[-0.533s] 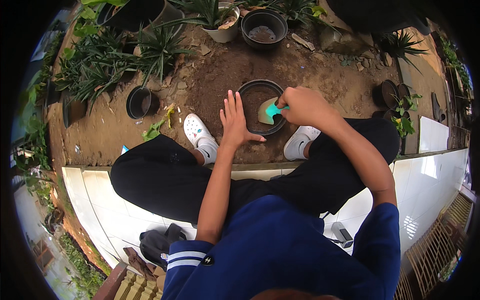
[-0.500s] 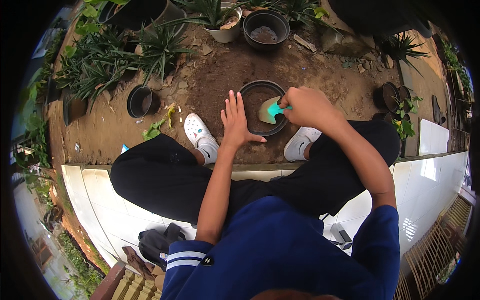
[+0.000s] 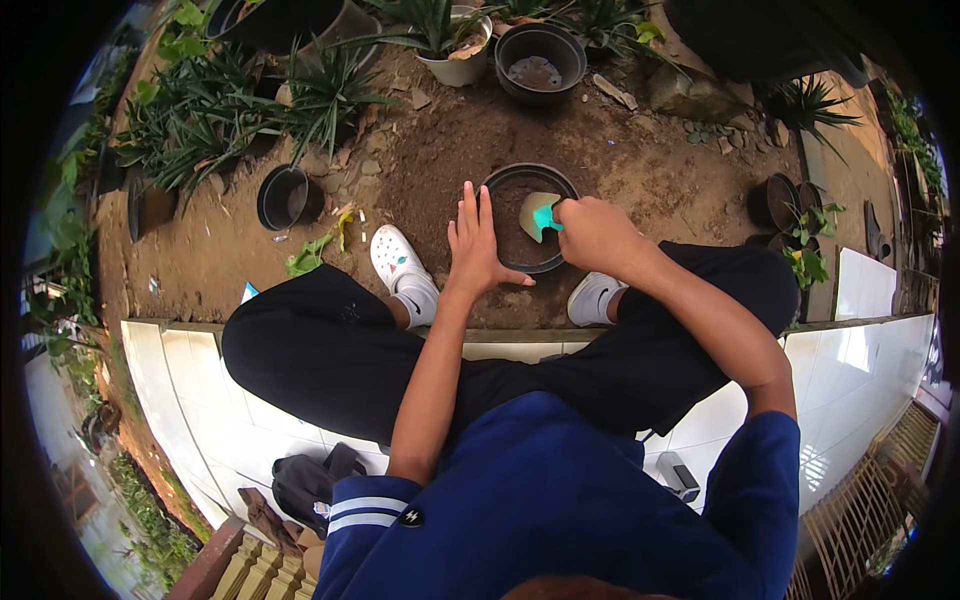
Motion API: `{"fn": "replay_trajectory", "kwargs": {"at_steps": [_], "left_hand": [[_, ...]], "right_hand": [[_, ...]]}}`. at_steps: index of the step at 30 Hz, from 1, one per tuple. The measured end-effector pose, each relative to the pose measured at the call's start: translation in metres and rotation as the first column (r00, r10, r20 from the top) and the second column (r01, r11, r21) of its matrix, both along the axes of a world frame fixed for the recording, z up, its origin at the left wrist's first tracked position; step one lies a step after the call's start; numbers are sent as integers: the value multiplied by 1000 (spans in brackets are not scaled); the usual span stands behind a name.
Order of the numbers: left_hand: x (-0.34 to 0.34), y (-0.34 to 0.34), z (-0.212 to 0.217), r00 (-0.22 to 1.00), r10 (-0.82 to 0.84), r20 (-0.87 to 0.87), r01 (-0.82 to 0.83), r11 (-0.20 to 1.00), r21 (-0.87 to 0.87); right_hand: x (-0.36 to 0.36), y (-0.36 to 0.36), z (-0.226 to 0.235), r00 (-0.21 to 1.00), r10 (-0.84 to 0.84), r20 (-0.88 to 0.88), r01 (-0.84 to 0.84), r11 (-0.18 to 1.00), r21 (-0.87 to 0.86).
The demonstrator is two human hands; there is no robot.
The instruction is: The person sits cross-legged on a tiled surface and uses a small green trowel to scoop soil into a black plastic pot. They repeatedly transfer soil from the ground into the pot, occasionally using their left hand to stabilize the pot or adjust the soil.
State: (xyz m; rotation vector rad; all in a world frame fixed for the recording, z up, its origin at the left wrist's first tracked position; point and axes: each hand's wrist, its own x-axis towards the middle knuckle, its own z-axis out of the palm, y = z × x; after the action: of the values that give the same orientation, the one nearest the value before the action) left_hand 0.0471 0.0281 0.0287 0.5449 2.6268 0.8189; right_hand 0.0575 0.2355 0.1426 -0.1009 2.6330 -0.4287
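Teal trowel (image 3: 544, 217) over black pot (image 3: 533, 165)

The right hand (image 3: 600, 235) is closed on the trowel; the left hand (image 3: 475, 250) is spread beside the pot, holding nothing. Caution: a loose wrist could scatter soil (image 3: 510, 200). Between the hands, the trowel's long axis runs crosswise, tip toward the left hand.

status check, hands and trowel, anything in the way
Left hand open, spread by black pot. Right hand gripping trowel, blade within pot's outline. White shoes flank pot, not blocking trowel.
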Motion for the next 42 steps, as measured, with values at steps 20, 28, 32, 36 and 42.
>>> {"fn": "replay_trajectory", "kwargs": {"at_steps": [20, 28, 32, 36, 42], "left_hand": [[-1, -1, 2, 1000, -14, -17, 14, 1000, 10], [-3, -1, 0, 1000, -18, -16, 19, 999, 44], [-1, -4, -5, 999, -18, -45, 21, 997, 72], [-3, -2, -4, 1000, -25, -14, 25, 999, 40], [-2, -3, -5, 999, -18, -30, 21, 997, 76]], "right_hand": [[-3, 5, 16, 998, 63, 15, -62, 997, -53], [-5, 4, 13, 997, 59, 43, -59, 998, -5], [-5, 7, 29, 998, 27, -53, -29, 999, -44], [-4, 5, 3, 995, 54, -84, -49, 997, 56], [-2, 8, 20, 984, -6, -177, -19, 991, -136]]}}
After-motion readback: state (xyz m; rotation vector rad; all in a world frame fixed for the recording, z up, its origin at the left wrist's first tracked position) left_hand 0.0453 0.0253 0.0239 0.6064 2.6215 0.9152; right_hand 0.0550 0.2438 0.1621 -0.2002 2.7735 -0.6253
